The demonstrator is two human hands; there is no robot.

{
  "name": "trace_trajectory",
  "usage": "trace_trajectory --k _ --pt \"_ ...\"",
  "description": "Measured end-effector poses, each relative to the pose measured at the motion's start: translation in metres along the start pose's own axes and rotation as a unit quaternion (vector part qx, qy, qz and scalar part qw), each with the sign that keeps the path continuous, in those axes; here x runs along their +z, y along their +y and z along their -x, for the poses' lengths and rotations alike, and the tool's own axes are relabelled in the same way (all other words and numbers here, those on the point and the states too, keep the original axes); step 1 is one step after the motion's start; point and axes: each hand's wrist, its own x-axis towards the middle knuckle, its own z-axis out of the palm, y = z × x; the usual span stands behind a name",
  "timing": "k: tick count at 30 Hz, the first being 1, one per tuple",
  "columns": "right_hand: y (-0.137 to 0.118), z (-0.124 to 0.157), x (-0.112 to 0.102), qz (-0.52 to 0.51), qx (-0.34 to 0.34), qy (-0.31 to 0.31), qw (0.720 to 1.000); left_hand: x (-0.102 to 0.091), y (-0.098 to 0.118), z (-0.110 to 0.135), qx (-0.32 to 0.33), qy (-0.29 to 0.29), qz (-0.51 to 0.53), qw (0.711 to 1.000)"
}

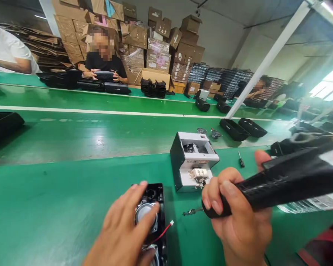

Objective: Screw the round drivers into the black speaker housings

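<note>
My left hand lies with its fingers spread over a black speaker housing. Two round speaker drivers sit in that housing; the upper driver shows between my fingers, and the lower one is partly covered. A red wire with a small white plug sticks out over the housing's right edge. In my right hand is a black electric screwdriver, tilted, its fingers wrapped round the front end. The screwdriver's bit points left, apart from the housing and above the green table.
A grey-and-black screw feeder machine stands just beyond my hands. Right of it lies a small screwdriver. Black housings rest on the green conveyor. Across it, a person handles a black case. A clear plastic container is at right.
</note>
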Motion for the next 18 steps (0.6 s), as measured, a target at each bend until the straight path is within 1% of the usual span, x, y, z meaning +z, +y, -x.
trace_trajectory --k 2,3,5,7,9,11,13,16,18 --pt "-0.003 -0.001 0.015 -0.022 -0.013 0.002 1.0 -0.001 0.012 -0.012 0.047 -0.023 0.001 0.999" --pt "-0.003 -0.002 0.022 -0.03 -0.019 0.0 0.999 0.001 0.017 -0.017 0.052 -0.03 0.002 0.998" --pt "0.001 -0.003 0.034 -0.043 -0.024 -0.005 0.999 0.007 0.022 -0.022 0.036 -0.033 -0.001 0.999" --pt "0.008 -0.004 0.042 -0.053 -0.027 -0.013 0.998 0.013 0.022 -0.021 0.023 -0.028 -0.014 0.999" --pt "0.015 -0.003 0.047 -0.06 -0.032 -0.019 0.997 0.019 0.019 -0.014 0.013 -0.016 -0.03 0.999" --pt "0.023 -0.003 0.048 -0.056 -0.035 -0.024 0.998 0.023 0.016 -0.004 0.013 -0.014 -0.021 1.0" --pt "0.03 -0.001 0.048 -0.047 -0.029 -0.03 0.998 0.024 0.013 0.003 -0.014 -0.007 0.025 1.0" --pt "0.041 0.004 0.046 -0.032 -0.011 -0.045 0.998 0.017 0.006 0.009 -0.087 0.038 0.101 0.99" --pt "0.049 0.009 0.043 -0.015 -0.004 -0.055 0.998 0.012 0.001 0.01 -0.112 0.063 0.12 0.984"
